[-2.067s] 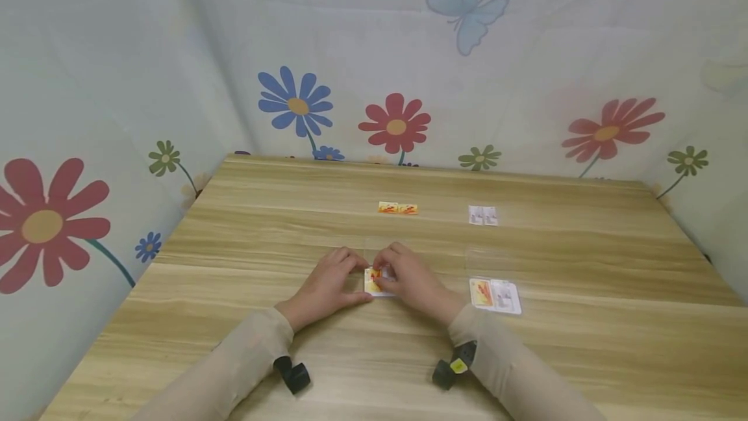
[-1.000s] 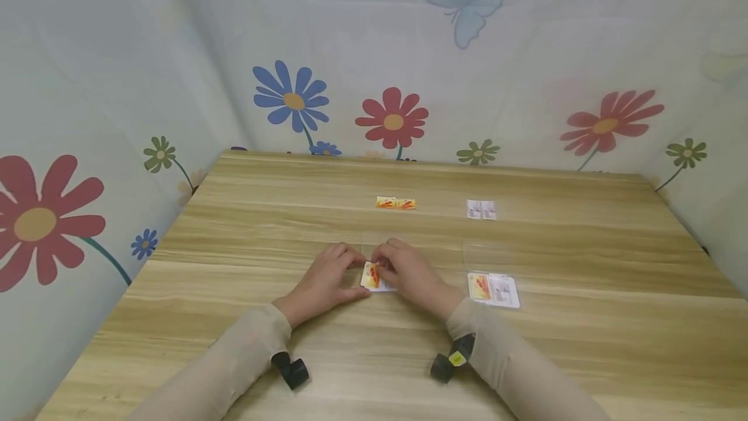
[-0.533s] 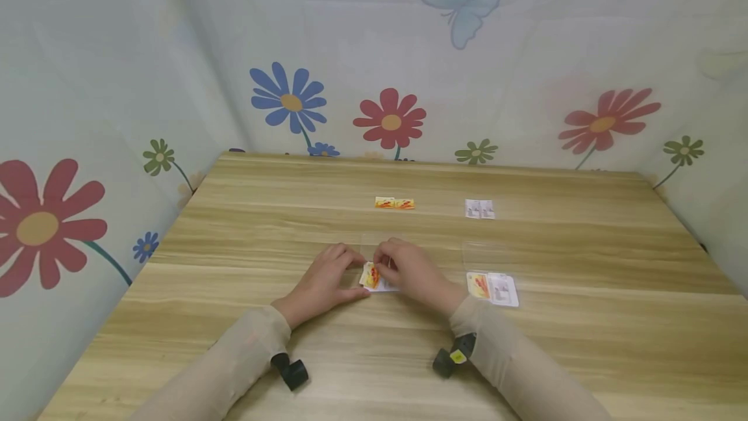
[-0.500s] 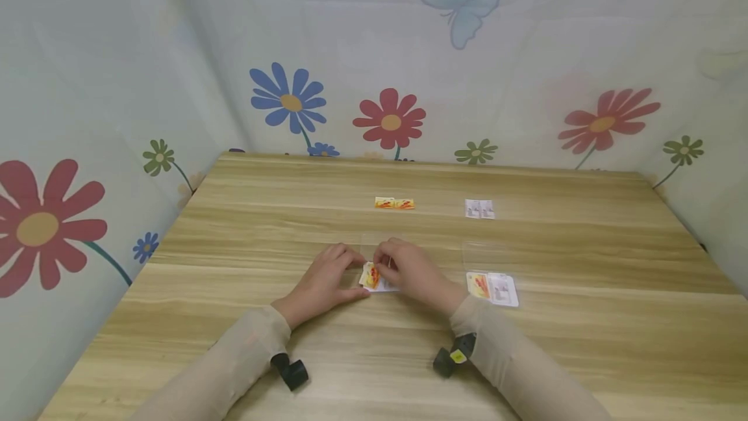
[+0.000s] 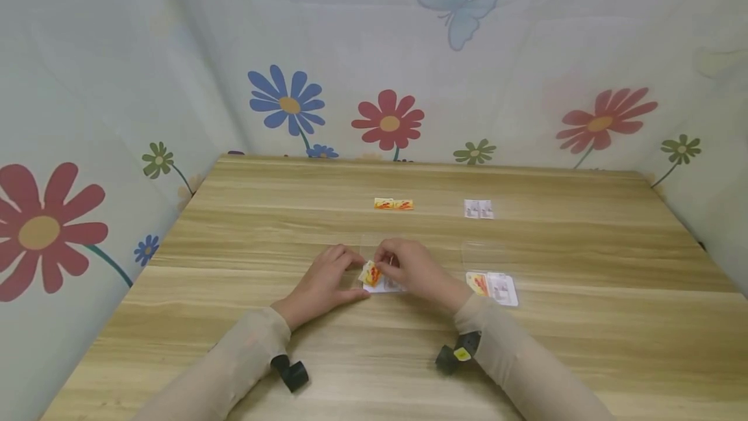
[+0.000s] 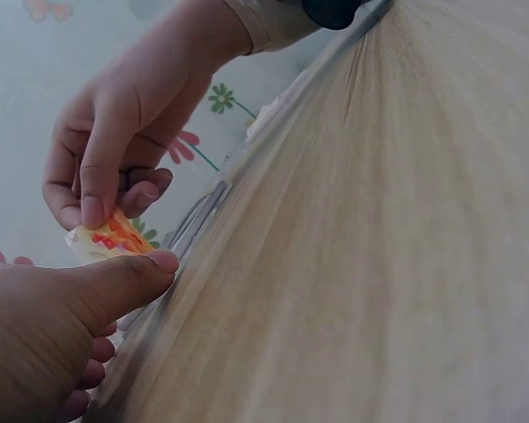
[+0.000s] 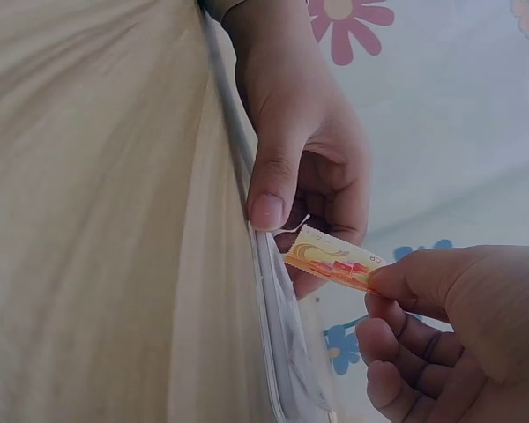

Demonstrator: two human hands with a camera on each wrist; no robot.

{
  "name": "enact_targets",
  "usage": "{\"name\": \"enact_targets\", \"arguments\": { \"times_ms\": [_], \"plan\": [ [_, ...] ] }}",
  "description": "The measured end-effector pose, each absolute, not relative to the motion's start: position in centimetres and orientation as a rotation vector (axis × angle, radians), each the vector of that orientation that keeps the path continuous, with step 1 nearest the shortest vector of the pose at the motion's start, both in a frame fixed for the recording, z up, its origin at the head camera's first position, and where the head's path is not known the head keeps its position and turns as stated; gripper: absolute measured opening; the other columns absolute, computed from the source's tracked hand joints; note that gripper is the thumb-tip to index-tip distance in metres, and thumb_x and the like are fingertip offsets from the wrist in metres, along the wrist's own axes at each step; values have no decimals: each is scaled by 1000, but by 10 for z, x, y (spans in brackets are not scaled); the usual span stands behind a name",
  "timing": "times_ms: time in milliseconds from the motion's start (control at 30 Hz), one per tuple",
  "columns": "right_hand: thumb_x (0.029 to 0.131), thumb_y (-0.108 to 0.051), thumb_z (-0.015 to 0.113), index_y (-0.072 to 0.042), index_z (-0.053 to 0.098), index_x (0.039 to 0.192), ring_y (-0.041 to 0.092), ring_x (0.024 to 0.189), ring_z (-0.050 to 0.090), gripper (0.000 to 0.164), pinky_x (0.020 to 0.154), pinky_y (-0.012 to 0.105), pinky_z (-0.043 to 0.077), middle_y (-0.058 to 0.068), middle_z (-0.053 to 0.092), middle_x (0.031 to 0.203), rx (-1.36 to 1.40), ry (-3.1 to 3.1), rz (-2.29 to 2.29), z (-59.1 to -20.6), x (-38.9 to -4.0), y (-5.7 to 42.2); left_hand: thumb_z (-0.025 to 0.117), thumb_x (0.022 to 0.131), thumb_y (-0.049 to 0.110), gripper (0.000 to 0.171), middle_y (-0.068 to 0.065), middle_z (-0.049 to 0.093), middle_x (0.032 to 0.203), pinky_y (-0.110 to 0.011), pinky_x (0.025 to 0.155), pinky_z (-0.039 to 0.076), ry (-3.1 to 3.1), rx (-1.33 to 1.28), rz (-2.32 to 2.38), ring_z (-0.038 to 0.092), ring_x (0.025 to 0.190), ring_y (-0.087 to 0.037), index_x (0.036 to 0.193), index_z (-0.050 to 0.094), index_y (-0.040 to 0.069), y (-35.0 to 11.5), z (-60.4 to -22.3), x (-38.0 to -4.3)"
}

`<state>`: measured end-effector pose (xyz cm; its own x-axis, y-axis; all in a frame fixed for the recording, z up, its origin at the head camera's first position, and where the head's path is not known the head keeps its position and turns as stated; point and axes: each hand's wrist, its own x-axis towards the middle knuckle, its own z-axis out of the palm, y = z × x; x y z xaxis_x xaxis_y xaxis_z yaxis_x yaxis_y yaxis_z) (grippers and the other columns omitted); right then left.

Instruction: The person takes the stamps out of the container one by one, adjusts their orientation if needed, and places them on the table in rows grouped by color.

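Note:
In the head view, an orange and yellow postage stamp (image 5: pixel 371 273) is pinched between the thumb and index finger of my right hand (image 5: pixel 416 273). It tilts up over a small stamp case with a white base (image 5: pixel 382 287), which also carries a pale stamp partly covered by my right hand. The right wrist view shows the stamp's perforated edge (image 7: pixel 335 256) up close. My left hand (image 5: pixel 324 281) grips the left side of the case, thumb at the near edge and fingers at the far edge. A thin clear lid (image 5: pixel 374 247) stands beyond the base.
To the right lies a second case (image 5: pixel 510 296) bearing an orange stamp and a pale one, its clear lid (image 5: pixel 486 253) open. Farther back lie paired orange stamps (image 5: pixel 394 204) and paired pale stamps (image 5: pixel 479 209). A flowered curtain (image 5: pixel 526 115) encloses the wooden table (image 5: pixel 374 356).
The orange stamp, earlier lying nearly flat on the case's left half, has turned and tilted up in my right fingers. More of the white base shows. My left hand has stayed in place.

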<state>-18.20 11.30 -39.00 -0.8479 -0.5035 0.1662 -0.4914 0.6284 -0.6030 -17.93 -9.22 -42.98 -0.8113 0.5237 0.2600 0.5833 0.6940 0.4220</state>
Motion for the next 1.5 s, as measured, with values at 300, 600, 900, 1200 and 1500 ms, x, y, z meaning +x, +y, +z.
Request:
{"name": "enact_targets", "arguments": {
  "times_ms": [300,600,900,1200,1500],
  "plan": [
    [91,-15,63,-12,64,88,7,70,51,4,64,19,44,-1,63,81,-768,2782,-1098,-385,-183,116,81,74,38,51,-5,60,112,-44,98,43,-2789,-903,-747,53,109,-25,111,63,8,-93,-431,-180],
    [92,-13,62,-10,65,89,8,76,54,4,69,20,46,1,66,85,-712,2753,-1169,-380,-186,121,80,74,39,52,-6,59,115,-45,100,43,-2820,-883,-742,53,112,-26,112,62,7,-93,-432,-180],
    [91,-14,62,-10,64,92,10,79,56,4,71,22,48,2,66,87,-649,2776,-1180,-376,-185,124,80,74,39,50,-5,60,113,-44,99,43,-2792,-903,-743,53,111,-25,110,63,9,-94,-432,-179],
    [91,-13,63,-8,64,93,12,78,55,6,69,22,47,4,65,87,-582,2787,-1252,-375,-185,135,81,72,38,49,-3,60,109,-42,97,44,-2769,-920,-754,54,107,-23,109,64,10,-93,-436,-179],
    [92,-15,62,-7,63,97,14,75,55,9,64,24,49,6,64,88,-521,2776,-1266,-364,-191,142,81,72,39,50,-3,60,107,-41,95,45,-2747,-913,-748,54,105,-23,109,63,10,-94,-437,-180]
  ]
}}
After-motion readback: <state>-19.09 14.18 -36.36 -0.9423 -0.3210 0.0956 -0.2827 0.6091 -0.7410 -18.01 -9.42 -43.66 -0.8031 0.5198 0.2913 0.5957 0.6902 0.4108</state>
